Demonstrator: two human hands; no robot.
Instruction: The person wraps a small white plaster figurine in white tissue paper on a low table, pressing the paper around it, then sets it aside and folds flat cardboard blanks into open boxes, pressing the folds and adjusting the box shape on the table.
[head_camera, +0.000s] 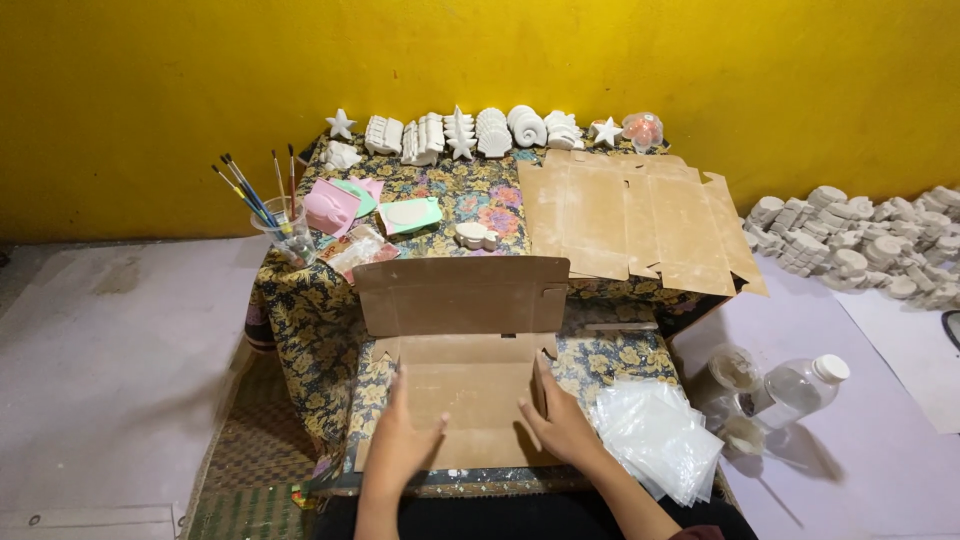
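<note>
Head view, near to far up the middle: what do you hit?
Left hand and right hand on the cardboard box → its raised flap → small white cast → row of white shell casts → yellow wall.

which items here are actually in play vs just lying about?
In hand:
left hand and right hand, both flat on the partly folded brown cardboard box

Lying about:
flat brown cardboard blanks
white plaster shell and star figures
paintbrushes in clear cup
clear plastic bags
clear plastic bottle

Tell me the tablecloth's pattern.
Dark floral print with yellow flowers on the tablecloth, clearest in the head view.
</note>
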